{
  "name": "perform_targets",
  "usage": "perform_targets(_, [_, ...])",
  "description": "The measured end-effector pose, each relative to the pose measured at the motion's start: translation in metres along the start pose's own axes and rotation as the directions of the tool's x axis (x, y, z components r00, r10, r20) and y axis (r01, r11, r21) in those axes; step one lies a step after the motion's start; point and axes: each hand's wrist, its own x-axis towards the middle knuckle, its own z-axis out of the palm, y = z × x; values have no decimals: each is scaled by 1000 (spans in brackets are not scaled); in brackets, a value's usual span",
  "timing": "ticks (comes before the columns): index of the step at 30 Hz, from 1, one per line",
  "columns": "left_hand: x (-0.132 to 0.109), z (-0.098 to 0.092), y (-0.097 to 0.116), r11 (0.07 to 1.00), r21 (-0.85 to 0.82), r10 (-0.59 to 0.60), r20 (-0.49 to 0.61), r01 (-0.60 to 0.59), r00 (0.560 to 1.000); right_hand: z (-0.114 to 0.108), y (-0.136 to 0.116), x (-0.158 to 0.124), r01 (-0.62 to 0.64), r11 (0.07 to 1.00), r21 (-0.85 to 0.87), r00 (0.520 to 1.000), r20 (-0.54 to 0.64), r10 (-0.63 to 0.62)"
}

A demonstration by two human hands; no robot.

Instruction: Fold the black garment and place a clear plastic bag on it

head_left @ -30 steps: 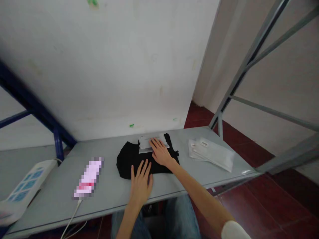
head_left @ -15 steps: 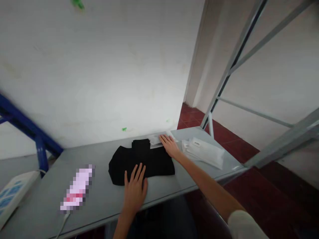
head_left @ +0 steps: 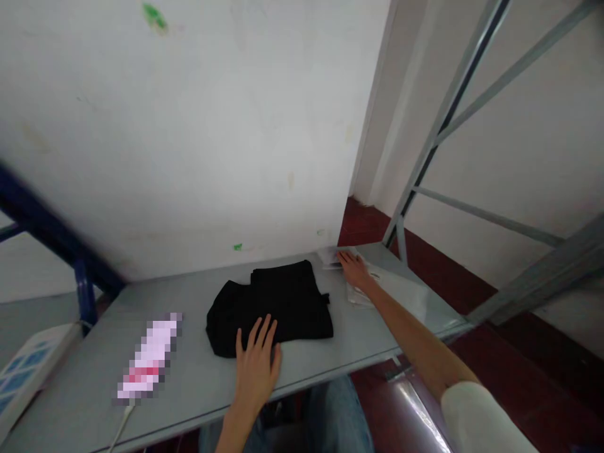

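Two hands are out on the grey table (head_left: 189,390). Right hand (head_left: 355,269) lies flat, fingers extended, on a clear plastic packet (head_left: 330,257) at the far edge, to the right of the folded black garment (head_left: 274,305). Left hand (head_left: 257,363) rests spread and flat on the garment's near edge. Garment's long axis runs left to right. White wall (head_left: 212,126) behind; grey shelving frame (head_left: 448,113) to the right.

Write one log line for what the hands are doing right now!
left hand: flat on black cloth | right hand: on clear bag, beside bag pile | table: phone
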Motion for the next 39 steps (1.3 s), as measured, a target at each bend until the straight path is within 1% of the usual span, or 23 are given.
perform_targets(3, [0,-9,3,1000,-18,24,-9,-24,1000,-8,-8,2,-9,1000,4,1000,11,9])
perform_targets(5, [14,-16,-1,999,-41,34,-24,-35,999,-17,-21,6,13,1000,12,1000,6,-13])
perform_targets(7, [42,-21,-13,998,-60,1,-49,-4,999,-27,-40,12,65,997,33,998,-4,-65])
perform_targets(9, [80,-20,-32,995,-65,-79,-70,75,994,-35,-64,18,126,990,64,992,-15,-125])
perform_targets(10, [100,-17,-44,989,-51,-142,-55,139,988,-37,-76,21,147,986,79,989,-20,-146])
perform_targets(11, [120,-12,-56,979,-27,-204,-7,203,979,-40,-87,24,159,983,93,987,-22,-158])
perform_targets(12, [138,-7,-68,969,-1,-246,67,247,967,-41,-98,25,162,981,103,987,-19,-161])
perform_targets(14, [166,6,-87,968,6,-249,131,250,960,-41,-113,27,146,982,117,989,-3,-147])
perform_targets(15, [175,12,-95,972,2,-234,162,237,959,-40,-118,27,134,984,121,991,6,-136])
perform_targets(17, [185,21,-104,978,-13,-199,199,206,960,-38,-122,26,108,986,128,994,13,-111])
perform_targets(19, [187,25,-107,983,-31,-172,201,182,964,-36,-123,24,84,987,138,996,2,-85])
perform_targets(22, [185,25,-108,986,-59,-142,164,154,976,-36,-119,21,58,985,164,998,-31,-54])
perform_targets(27, [181,11,-110,986,-112,-111,90,121,990,-48,-111,10,102,964,244,992,-101,-79])
perform_targets(29, [175,3,-112,985,-152,-68,83,80,994,-53,-106,1,124,952,281,988,-123,-93])
perform_targets(32, [158,-12,-116,970,-242,48,124,-17,991,-55,-98,-23,153,931,331,984,-136,-114])
perform_targets(35, [134,-25,-118,944,-311,167,169,-108,971,-47,-95,-50,194,894,405,980,-116,-160])
perform_targets(37, [119,-31,-116,932,-323,241,218,-163,946,-42,-97,-65,205,882,424,979,-77,-190])
perform_targets(39, [106,-35,-113,927,-315,294,275,-203,915,-40,-101,-75,188,894,407,981,-31,-192])
